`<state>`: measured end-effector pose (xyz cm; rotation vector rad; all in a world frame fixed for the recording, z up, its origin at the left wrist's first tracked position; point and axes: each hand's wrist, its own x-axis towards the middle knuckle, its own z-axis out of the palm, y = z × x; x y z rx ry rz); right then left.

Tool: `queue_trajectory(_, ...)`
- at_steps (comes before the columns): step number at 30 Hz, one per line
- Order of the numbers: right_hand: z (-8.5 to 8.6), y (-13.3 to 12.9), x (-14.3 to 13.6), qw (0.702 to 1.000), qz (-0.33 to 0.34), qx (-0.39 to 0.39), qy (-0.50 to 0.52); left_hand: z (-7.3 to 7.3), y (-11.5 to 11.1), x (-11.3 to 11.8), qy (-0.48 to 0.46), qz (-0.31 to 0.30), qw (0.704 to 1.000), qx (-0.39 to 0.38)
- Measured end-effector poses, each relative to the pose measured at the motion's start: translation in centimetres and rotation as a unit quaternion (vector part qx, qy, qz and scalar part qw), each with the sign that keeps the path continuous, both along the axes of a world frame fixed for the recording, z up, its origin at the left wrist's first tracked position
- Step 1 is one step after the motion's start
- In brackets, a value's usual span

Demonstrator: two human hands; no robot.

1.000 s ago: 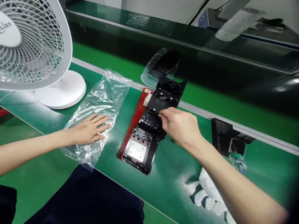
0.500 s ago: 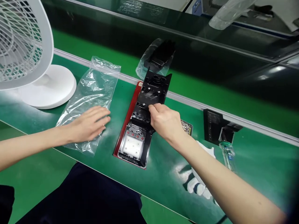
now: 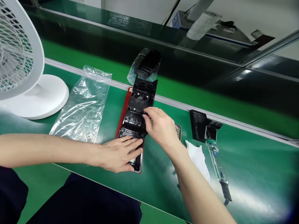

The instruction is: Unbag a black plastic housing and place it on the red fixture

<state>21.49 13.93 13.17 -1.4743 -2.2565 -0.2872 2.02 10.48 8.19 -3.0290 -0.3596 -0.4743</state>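
On the green bench mat (image 3: 163, 174), a long black plastic housing (image 3: 140, 102) lies lengthwise on a red backing plate (image 3: 121, 113), its far end reaching the metal rail (image 3: 177, 104) that borders the mat. The person's left hand (image 3: 119, 154) lies flat and open across the near end of the housing, fingers spread over it and pressing down. The right hand (image 3: 160, 127) sits at the middle of the housing, thumb and forefinger pinched together on some small part there; what they pinch is too small to make out.

Left of the housing, an empty clear plastic bag (image 3: 81, 105) lies flat on the mat, and further left stands a white desk fan (image 3: 21, 62) on its round base. Beyond the housing's far end, across the rail, another black part sits inside a clear bag (image 3: 144, 63). Right of the housing, just past the right wrist, a small tray (image 3: 177, 129) peeps out, then a white cloth (image 3: 197, 158), a black bracket (image 3: 202, 127), and a screwdriver (image 3: 217, 165) with a clear handle lying on the mat.
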Motion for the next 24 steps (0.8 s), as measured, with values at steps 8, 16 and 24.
queue_trajectory(8,-1.2,-8.1,-0.3,0.972,-0.035,0.006,0.233,0.3,-0.2,0.0,-0.003,0.016,1.000,-0.003)
queue_trajectory(16,-3.7,-13.7,1.2,0.964,-0.073,-0.018,0.256,4.3,-2.3,0.6,0.046,-0.078,0.995,0.028)
queue_trajectory(24,-4.2,-10.6,5.6,0.981,-0.150,-0.009,0.126,-4.3,-13.6,1.2,0.312,-0.376,0.797,0.354)
